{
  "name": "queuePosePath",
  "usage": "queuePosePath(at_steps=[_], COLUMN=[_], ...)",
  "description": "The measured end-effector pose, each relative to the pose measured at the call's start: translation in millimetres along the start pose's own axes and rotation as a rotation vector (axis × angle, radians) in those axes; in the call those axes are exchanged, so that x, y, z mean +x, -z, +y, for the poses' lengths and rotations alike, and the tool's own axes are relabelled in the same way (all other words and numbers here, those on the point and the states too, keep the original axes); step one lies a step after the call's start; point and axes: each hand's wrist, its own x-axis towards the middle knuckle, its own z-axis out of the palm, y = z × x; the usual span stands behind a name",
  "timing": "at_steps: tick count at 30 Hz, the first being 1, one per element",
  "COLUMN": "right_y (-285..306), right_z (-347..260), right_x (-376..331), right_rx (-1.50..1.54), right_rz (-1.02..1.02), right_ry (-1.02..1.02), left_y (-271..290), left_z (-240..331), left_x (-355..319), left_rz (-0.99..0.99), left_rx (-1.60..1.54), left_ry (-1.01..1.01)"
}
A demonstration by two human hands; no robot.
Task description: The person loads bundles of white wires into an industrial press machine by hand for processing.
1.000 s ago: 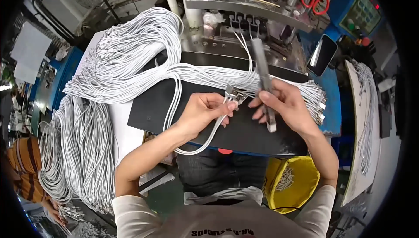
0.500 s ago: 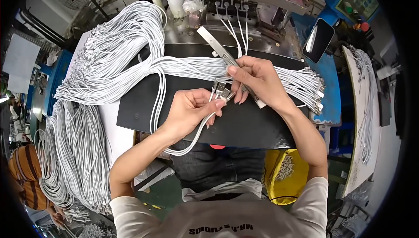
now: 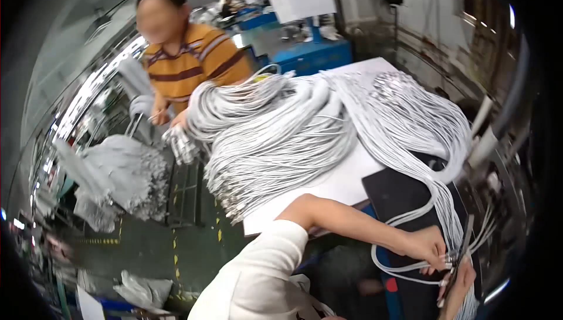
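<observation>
View swung left, left hand pinching cables, right hand gripping metal bar

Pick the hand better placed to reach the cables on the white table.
Left, I'd judge. The left hand is nearer the cables and white table, though it pinches cable ends. The right hand is farther off, holding a bar.

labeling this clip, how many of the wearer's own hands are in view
2, at lower right: the left hand pinches white cables near their ends; the right hand, beside it, holds a metal bar. Some fingers are hidden.
</observation>
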Motion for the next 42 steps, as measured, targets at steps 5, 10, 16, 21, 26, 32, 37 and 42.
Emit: queuePosePath(at_steps=[5, 10, 16, 21, 26, 32, 37, 42], right_y=[-16.4, -20.2, -22.4, -7.3, -27.4, -29.7, -26.0, -4.9], right_z=[-25.7, -25.6, -3.3, 7.1, 16.4, 2.7, 0.0, -15.3], right_x=[2.1, 3.6, 12.0, 28.2, 10.3, 7.8, 14.7, 11.8], right_rx=[-0.300, -0.085, 0.056, -0.270, 0.267, 0.166, 0.196, 0.274], right_rz=[-0.182, -0.158, -0.038, -0.294, 0.063, -0.014, -0.142, -0.249], right_ry=[0.069, 0.015, 0.144, -0.149, 0.060, 0.071, 0.111, 0.011], left_y=[17.6, 17.5, 17.1, 18.6, 10.2, 18.4, 14.8, 8.5], left_z=[-14.7, -15.0, -12.8, -18.4, -8.4, 6.3, 19.3, 25.3], left_x=[2.3, 1.3, 3.5, -8.0, -7.8, -12.4, -7.5, -5.8], left_rz=[0.043, 0.052, 0.033, 0.011, 0.008, 0.033, 0.124, 0.195], left_rx=[0.043, -0.010, -0.060, 0.017, 0.014, 0.116, 0.161, 0.141], left_ry=[-0.082, -0.138, -0.121, -0.127, -0.074, 0.038, 0.148, 0.190])
